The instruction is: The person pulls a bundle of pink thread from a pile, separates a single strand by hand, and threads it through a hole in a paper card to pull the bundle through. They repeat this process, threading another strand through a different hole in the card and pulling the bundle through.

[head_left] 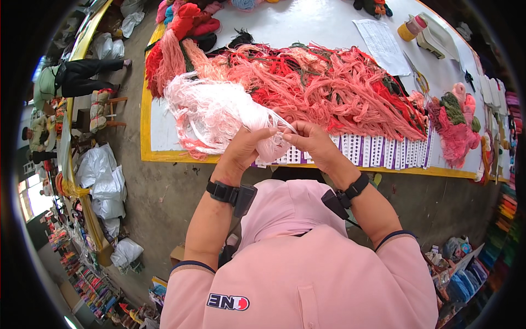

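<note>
A loose bundle of white and pale pink thread (211,112) lies at the near left of the table, its end gathered up at the front edge. My left hand (245,147) is closed around that gathered end, thumb on top. Close beside it, my right hand (313,141) pinches some strands of the same thread between thumb and fingers. Behind both hands spreads a tangled heap of coral, red and dark green thread (329,88). White cards with punched holes (378,151) stand in a row along the near edge, partly under the heap.
The white table has a yellow rim (146,129). Scissors (421,81), a paper sheet (383,46) and a yellow-and-pink container (412,27) lie at far right. Pink and green skeins (457,123) sit at right. On the left are a stool (112,112), white bags (104,178) and a person (82,77).
</note>
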The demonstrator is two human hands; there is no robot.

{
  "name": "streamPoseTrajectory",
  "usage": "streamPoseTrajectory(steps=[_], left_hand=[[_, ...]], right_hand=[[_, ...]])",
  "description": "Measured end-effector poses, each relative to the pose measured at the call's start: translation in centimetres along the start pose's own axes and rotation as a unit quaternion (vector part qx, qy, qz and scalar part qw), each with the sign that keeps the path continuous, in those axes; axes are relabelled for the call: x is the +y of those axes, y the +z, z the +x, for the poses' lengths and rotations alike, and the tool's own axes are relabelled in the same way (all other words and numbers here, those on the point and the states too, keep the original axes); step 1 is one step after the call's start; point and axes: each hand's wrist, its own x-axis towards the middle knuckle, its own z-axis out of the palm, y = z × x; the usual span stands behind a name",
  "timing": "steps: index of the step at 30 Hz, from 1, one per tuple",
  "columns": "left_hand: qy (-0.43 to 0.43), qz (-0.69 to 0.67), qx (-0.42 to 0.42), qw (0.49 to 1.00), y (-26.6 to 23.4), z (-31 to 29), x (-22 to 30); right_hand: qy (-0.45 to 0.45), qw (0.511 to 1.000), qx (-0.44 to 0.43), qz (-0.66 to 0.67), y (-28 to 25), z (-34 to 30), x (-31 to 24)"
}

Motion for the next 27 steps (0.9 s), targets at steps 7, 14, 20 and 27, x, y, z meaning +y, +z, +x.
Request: streamPoseTrajectory(steps=[7, 14, 20, 27], left_hand=[[0.001, 0.049, -0.015, 0.999, -0.5, 0.0, -0.1], [-0.005, 0.034, -0.024, 0.999, -0.7, 0.0, -0.1], [-0.003, 0.036, -0.028, 0.999, -0.7, -0.1, -0.3], [-0.024, 0.093, 0.003, 0.995, -0.9, -0.3, -0.3]], right_hand=[[-0.004, 0.999, -0.023, 0.027, -0.4, -0.4, 0.3], [-0.022, 0.997, -0.039, 0.066, -0.8, -0.1, 1.0], [-0.018, 0.996, -0.042, 0.077, -0.7, -0.1, 0.9], [0.006, 0.992, -0.026, 0.126, -0.1, 0.1, 0.6]])
